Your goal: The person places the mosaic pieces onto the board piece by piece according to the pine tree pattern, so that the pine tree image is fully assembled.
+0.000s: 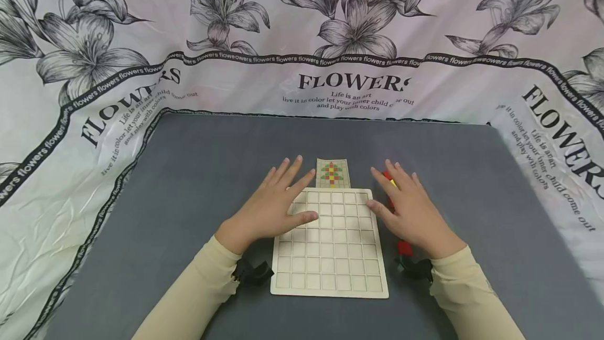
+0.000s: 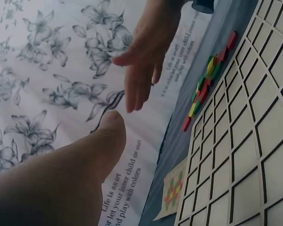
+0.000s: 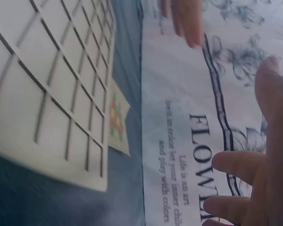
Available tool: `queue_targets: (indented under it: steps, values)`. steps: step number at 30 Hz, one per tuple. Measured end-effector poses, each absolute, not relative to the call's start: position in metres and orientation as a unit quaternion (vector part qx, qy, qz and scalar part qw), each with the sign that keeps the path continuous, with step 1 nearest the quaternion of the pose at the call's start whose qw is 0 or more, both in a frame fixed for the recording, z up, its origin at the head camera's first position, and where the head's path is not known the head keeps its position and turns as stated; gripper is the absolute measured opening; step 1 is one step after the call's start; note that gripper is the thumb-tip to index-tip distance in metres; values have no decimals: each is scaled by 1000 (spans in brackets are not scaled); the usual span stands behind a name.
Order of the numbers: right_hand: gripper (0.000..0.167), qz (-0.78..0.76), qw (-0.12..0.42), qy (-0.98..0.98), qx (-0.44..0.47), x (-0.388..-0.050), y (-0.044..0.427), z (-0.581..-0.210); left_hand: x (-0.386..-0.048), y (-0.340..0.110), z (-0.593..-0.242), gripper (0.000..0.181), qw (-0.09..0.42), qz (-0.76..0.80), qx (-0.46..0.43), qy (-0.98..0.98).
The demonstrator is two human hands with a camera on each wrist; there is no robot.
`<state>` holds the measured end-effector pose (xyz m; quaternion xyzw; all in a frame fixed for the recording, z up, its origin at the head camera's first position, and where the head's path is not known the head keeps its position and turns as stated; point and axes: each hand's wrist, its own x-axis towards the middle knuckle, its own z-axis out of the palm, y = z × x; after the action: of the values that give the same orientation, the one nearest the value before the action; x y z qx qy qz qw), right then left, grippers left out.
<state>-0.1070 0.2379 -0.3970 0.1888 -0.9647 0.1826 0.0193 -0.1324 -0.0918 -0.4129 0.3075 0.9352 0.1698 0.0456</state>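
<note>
My left hand (image 1: 276, 201) hovers over the upper left of a pale gridded board (image 1: 332, 256), fingers spread and holding nothing. At the board's upper right corner is my right hand (image 1: 410, 209), also with spread fingers and nothing in it. The board's square cells look bare. A small pattern card (image 1: 333, 173) with a red, green and yellow design on a grid lies at the board's far edge. Red, yellow and green tiles (image 2: 210, 77) lie in a cluster along the board's right side; in the head view the right hand hides most of them, though a red tile (image 1: 404, 247) shows.
The grey table surface (image 1: 212, 146) surrounds the board. White cloth (image 1: 349, 88) with black flower prints and lettering runs along the table's far edge and both sides. Dark straps (image 1: 252, 272) sit at the wrists.
</note>
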Motion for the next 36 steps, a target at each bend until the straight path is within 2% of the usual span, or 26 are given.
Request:
queue_targets:
  steps: [9,16,19,21,23,26,31,36]
  values:
    - [70,223,2,-960,170,-117,265,-377,-150,-100,-424,85,86,229,287,926]
    - [70,228,-44,-964,133,-115,273,-372,-157,-106,-440,78,141,238,275,921]
    - [57,215,-38,-966,141,-114,273,-376,-158,-111,-447,73,147,238,280,918]
    - [43,212,-33,-965,153,-116,274,-379,-159,-114,-451,70,146,245,284,916]
    - [29,214,-39,-963,160,-117,274,-383,-161,-117,-454,66,143,255,287,912]
    - [19,222,-61,-959,164,-119,275,-388,-163,-121,-458,61,137,265,290,909]
    - [10,227,-95,-955,165,-121,274,-396,-164,-125,-462,55,128,270,286,911]
    - [11,217,-113,-958,152,-123,276,-402,-164,-125,-465,49,110,281,275,913]
